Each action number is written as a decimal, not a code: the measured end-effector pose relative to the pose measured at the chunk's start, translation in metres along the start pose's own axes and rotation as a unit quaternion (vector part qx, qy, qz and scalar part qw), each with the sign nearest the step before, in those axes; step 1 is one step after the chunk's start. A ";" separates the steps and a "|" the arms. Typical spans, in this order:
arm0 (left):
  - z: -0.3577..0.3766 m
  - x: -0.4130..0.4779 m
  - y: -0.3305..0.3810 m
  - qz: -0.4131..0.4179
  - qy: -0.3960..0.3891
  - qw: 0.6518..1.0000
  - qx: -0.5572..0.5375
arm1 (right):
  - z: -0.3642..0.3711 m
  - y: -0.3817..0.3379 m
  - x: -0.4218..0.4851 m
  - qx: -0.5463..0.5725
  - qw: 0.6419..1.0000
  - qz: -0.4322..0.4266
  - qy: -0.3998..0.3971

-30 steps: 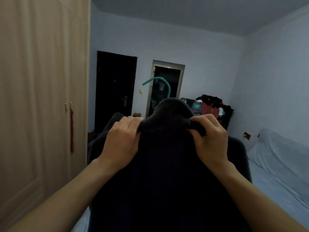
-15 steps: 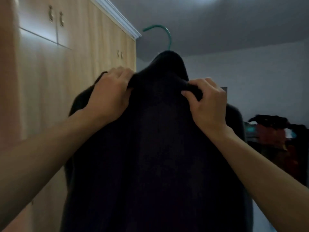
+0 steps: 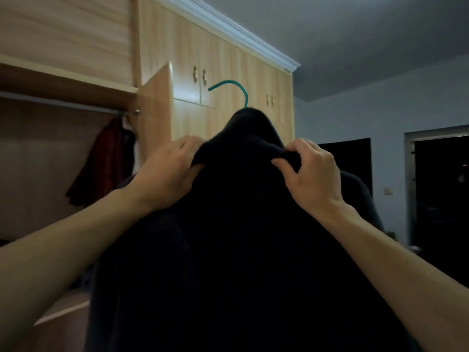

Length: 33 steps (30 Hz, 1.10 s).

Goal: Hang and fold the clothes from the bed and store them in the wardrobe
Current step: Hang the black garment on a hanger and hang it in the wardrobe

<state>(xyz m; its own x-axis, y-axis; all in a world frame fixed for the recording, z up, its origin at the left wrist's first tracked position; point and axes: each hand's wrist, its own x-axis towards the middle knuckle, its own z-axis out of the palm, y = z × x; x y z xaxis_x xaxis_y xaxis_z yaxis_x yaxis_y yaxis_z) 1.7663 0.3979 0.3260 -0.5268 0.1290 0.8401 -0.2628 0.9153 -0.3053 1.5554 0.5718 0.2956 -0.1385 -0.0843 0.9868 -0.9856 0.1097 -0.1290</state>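
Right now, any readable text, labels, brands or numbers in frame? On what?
No text can be read anywhere.
Black knit garment, gripped by the left hand and right hand: no tag or print shows.
Teal hanger hook: unmarked.
Light wooden wardrobe doors: no label or number.

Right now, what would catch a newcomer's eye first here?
A big dark garment fills the centre, gripped at its collar by the left hand and right hand. A teal hanger hook sticks out above it. At left, a red garment hangs in the open wardrobe.
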 end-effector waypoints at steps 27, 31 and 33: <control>-0.128 -0.298 -0.239 -0.227 -0.163 0.928 -0.247 | 0.265 -0.246 -0.103 0.243 0.958 0.000 -0.149; -0.135 -0.311 -0.263 -0.265 -0.212 0.901 -0.270 | 0.291 -0.258 -0.110 0.277 0.946 0.015 -0.165; -0.132 -0.322 -0.271 -0.266 -0.192 0.919 -0.220 | 0.303 -0.262 -0.113 0.278 0.948 0.010 -0.153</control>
<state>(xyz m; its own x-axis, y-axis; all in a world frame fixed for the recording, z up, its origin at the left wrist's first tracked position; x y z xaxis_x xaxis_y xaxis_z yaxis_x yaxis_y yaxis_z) 2.1143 0.1586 0.1973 -0.6870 -0.4479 0.5722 -0.2583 0.8865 0.3839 1.7997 0.2522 0.1877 -0.0960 -0.3808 0.9196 -0.8695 -0.4176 -0.2637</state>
